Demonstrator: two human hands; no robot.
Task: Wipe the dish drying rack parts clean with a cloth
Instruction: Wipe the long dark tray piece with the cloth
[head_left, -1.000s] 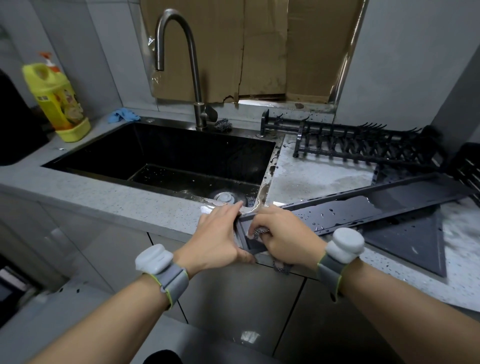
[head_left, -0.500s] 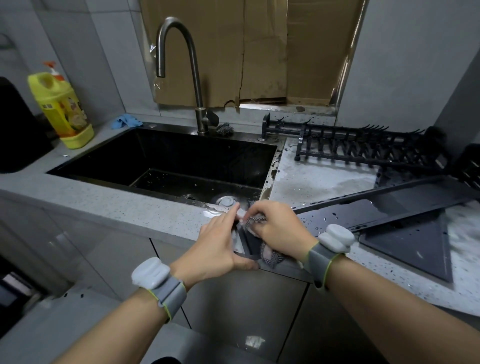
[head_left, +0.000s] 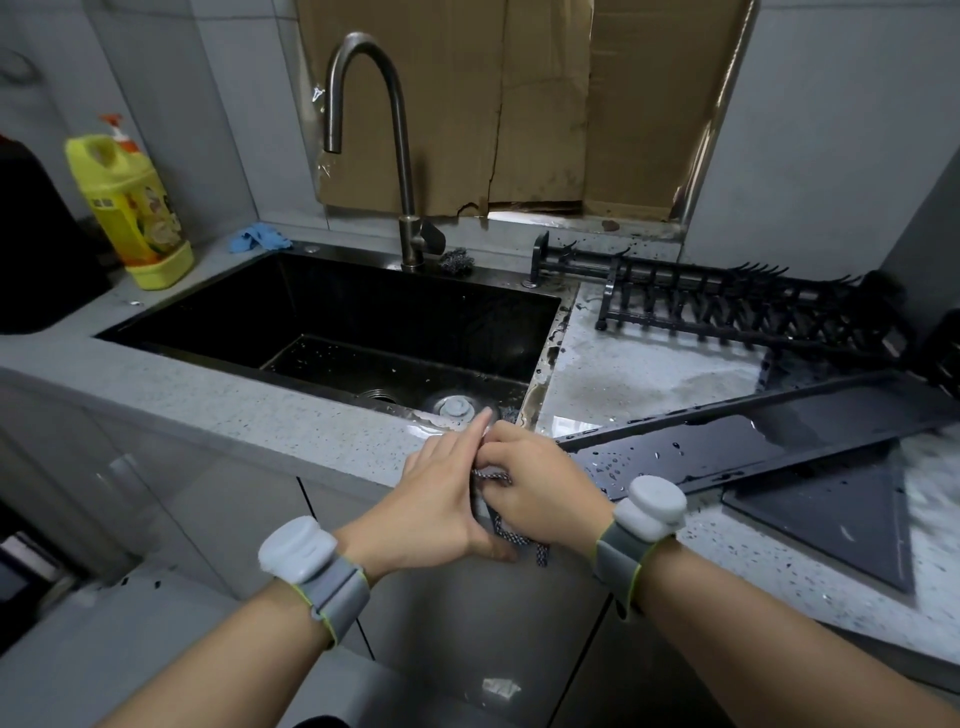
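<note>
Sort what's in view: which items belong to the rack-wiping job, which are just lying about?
In the job: cloth gripped by right hand; left hand steadying the long drip tray; pronged rack section; flat dark panel.

Lying about: yellow detergent bottle; blue rag; steel scourer; faucet; sink; cardboard.

The room was dim and greyish around my sink (head_left: 332, 322), whose black basin swallowed nearly all detail. Just behind the sink, a thin strip of daylight showed under the cardboard (head_left: 519, 104). To the right of the sink, the wet desk (head_left: 639, 374) threw back a pale glare, and droplets glinted on the dark tray (head_left: 753, 441). The far right edge beyond the tray smeared into blur. The wide lens bent the walls outward, and my forearms stretched large at the bottom corners.
</note>
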